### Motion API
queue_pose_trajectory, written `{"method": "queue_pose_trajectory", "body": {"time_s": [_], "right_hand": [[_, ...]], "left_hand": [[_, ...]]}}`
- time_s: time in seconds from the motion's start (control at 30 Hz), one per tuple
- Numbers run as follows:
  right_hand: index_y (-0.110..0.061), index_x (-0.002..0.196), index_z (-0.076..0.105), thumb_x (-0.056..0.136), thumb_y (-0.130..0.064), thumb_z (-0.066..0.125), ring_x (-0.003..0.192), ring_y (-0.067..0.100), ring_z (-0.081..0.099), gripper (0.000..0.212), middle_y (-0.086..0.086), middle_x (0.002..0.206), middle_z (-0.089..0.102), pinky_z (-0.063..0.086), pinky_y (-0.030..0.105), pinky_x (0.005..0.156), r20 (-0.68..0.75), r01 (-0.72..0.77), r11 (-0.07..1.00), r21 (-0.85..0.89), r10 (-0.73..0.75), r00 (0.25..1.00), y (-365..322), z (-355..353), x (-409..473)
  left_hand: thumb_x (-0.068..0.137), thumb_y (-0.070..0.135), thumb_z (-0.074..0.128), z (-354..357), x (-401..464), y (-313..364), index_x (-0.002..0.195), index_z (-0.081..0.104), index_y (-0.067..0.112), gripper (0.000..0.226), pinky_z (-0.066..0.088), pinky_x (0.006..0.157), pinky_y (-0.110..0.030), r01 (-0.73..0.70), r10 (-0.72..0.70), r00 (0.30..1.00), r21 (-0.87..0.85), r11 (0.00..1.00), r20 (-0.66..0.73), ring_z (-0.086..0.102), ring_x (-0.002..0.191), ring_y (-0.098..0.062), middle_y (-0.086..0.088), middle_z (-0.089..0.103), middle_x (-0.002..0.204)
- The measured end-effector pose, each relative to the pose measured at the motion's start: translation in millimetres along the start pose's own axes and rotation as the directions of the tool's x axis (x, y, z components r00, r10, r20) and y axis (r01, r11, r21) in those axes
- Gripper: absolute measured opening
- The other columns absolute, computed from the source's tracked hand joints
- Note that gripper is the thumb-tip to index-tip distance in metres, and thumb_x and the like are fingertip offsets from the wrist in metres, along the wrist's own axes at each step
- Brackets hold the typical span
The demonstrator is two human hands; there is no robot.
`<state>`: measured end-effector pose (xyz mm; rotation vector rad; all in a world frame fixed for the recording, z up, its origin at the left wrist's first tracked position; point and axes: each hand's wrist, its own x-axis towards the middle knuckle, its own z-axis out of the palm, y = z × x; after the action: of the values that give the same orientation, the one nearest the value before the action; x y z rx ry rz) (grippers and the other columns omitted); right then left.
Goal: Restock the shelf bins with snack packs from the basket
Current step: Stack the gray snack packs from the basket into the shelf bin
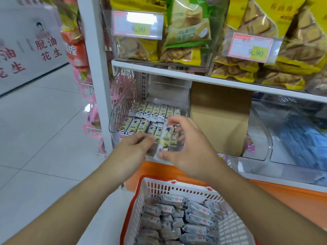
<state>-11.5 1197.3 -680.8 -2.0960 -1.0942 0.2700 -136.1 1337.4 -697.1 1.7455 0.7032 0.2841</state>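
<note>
My right hand [187, 149] pinches one small white-and-yellow snack pack [165, 138] between thumb and fingers, holding it upright in front of the clear shelf bin [116, 114]. My left hand [132, 147] is beside the pack, its fingertips at the pack's left edge; whether they hold it is unclear. Inside the bin, two rows of the same packs [154, 110] lie side by side. Below my arms stands the white basket with a red rim [159, 188], holding several grey-wrapped packs [178, 220].
A brown cardboard box [219, 117] sits right of the bin, then a clear bin with blue packs [297, 138]. The shelf above holds yellow and green biscuit bags [187, 29] behind price tags. Tiled floor [44, 121] lies to the left.
</note>
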Motion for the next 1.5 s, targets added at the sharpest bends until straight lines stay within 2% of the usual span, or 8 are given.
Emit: {"method": "queue_pose_trajectory", "body": {"time_s": [0.1,0.2,0.4,0.77,0.93,1.1,1.3,1.5], "right_hand": [[-0.032,0.15,0.041,0.074,-0.039,0.094,0.132,0.013,0.048,0.093,-0.011,0.145,0.045,0.046,0.038,0.11,-0.01,-0.038,0.997,-0.062,0.037,0.999,-3.2,9.0,51.3],[-0.024,0.153,0.038,0.074,-0.036,0.095,0.138,0.021,0.047,0.098,-0.001,0.152,0.044,0.044,0.039,0.113,0.091,-0.103,0.983,-0.152,0.117,0.989,6.3,29.1,96.5],[-0.016,0.156,0.038,0.077,-0.03,0.094,0.137,0.026,0.05,0.097,0.005,0.152,0.046,0.048,0.038,0.11,0.223,-0.169,0.953,-0.253,0.228,0.948,34.8,69.2,135.9],[-0.024,0.157,0.042,0.082,-0.033,0.09,0.141,0.02,0.046,0.089,-0.002,0.157,0.041,0.043,0.037,0.116,0.206,-0.083,0.968,-0.235,0.134,0.969,25.8,64.8,127.3],[-0.025,0.138,0.059,0.096,-0.024,0.074,0.123,0.01,0.055,0.045,-0.006,0.138,0.054,0.049,0.032,0.104,0.025,0.077,0.995,-0.062,-0.075,0.997,4.4,41.0,69.5],[-0.021,0.106,0.066,0.097,-0.006,0.063,0.095,0.01,0.06,0.017,-0.006,0.106,0.061,0.05,0.021,0.077,0.01,0.117,0.992,0.047,-0.118,0.993,23.8,36.3,-16.8],[-0.019,0.113,0.068,0.099,-0.01,0.062,0.093,0.011,0.064,0.018,-0.003,0.103,0.068,0.048,0.017,0.076,0.298,-0.201,0.976,-0.085,0.217,0.93,109.9,92.5,-94.0],[-0.016,0.114,0.066,0.097,-0.015,0.061,0.098,0.023,0.065,0.018,0.008,0.113,0.07,0.055,0.038,0.087,0.585,-0.303,0.918,-0.257,0.397,0.707,175.9,150.8,-148.4]], "left_hand": [[0.107,0.035,0.046,-24.7,16.7,-19.7,0.147,0.051,0.025,0.041,0.039,0.11,-0.033,-0.2,0.317,0.947,0.674,0.711,-0.054,0.046,0.137,-0.013,0.01,0.051,0.149],[0.105,0.03,0.042,-37.4,25.8,-37.4,0.159,0.032,0.019,0.056,0.028,0.124,-0.043,-0.143,0.229,0.973,0.816,0.561,0.014,0.022,0.155,-0.018,0.001,0.03,0.166],[0.101,0.028,0.05,-39.1,25.0,-33.2,0.148,0.046,0.02,0.047,0.036,0.117,-0.038,-0.135,0.236,0.972,0.81,0.571,-0.004,0.041,0.141,-0.02,0.003,0.047,0.152],[0.101,0.025,0.052,-31.6,20.4,-28.3,0.154,0.041,0.019,0.054,0.036,0.119,-0.036,-0.149,0.255,0.967,0.759,0.634,-0.023,0.039,0.145,-0.021,0.002,0.038,0.161],[0.096,0.017,0.053,-25.0,4.4,-22.4,0.133,0.06,0.022,0.038,0.055,0.096,-0.043,-0.221,0.323,0.946,0.694,0.686,-0.018,0.059,0.117,-0.022,0.005,0.058,0.131],[0.099,0.029,0.053,-1.7,-2.5,-55.6,0.127,0.063,0.019,0.031,0.054,0.095,-0.039,-0.131,0.124,0.991,0.651,0.748,0.058,0.063,0.109,-0.023,-0.002,0.063,0.127],[0.107,0.048,0.039,46.0,-11.2,-141.4,0.161,0.021,0.012,0.067,0.033,0.12,-0.045,0.099,-0.238,0.963,0.66,0.744,0.124,0.035,0.148,-0.036,-0.015,0.027,0.164],[0.105,0.058,0.035,83.5,-31.6,-213.6,0.161,-0.02,0.015,0.09,0.007,0.126,-0.046,0.208,-0.352,0.931,0.644,0.736,0.102,0.0,0.158,-0.034,-0.005,-0.018,0.171]]}}
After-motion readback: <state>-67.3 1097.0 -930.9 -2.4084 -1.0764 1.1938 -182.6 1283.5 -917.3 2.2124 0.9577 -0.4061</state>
